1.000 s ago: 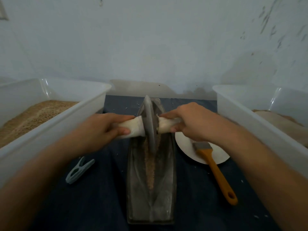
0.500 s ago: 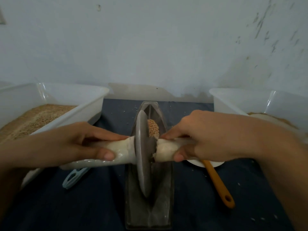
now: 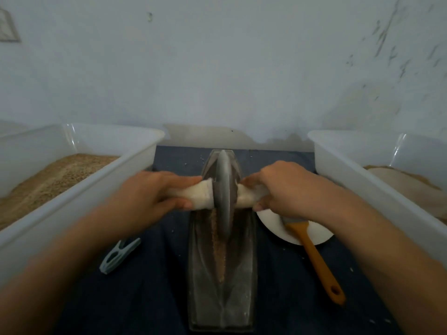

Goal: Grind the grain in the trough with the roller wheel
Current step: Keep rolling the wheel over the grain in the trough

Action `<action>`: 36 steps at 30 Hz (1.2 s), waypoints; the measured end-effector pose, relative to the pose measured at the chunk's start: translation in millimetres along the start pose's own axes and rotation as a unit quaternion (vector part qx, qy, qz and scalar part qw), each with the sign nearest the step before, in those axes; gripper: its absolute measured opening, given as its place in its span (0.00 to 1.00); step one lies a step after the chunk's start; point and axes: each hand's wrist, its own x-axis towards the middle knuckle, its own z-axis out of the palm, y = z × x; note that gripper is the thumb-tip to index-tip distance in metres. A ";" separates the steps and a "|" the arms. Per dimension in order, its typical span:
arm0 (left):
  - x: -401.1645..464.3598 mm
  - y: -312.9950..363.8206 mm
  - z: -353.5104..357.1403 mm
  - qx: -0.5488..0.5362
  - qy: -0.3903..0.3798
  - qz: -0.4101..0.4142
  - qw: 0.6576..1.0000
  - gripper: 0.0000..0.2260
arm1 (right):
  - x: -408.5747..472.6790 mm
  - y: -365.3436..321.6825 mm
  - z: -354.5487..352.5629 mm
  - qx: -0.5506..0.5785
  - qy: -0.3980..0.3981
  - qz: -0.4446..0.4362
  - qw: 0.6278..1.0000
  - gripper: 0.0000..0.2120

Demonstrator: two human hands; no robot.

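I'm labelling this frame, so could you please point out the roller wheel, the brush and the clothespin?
Roller wheel (image 3: 224,197): head view, on the disc's grey face.
Brush (image 3: 316,262): head view, on the orange handle.
Clothespin (image 3: 118,256): head view, on its pale body.

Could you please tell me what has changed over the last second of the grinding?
The roller wheel rolled toward the person, then back to the trough's far end. Left hand and right hand kept gripping its handles. Brush, plate and clip stayed put.
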 end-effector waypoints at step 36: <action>12.0 6.4 21.3 0.174 0.053 -0.031 0.983 0.21 | 14.4 3.8 7.9 0.012 0.026 0.050 0.998 0.27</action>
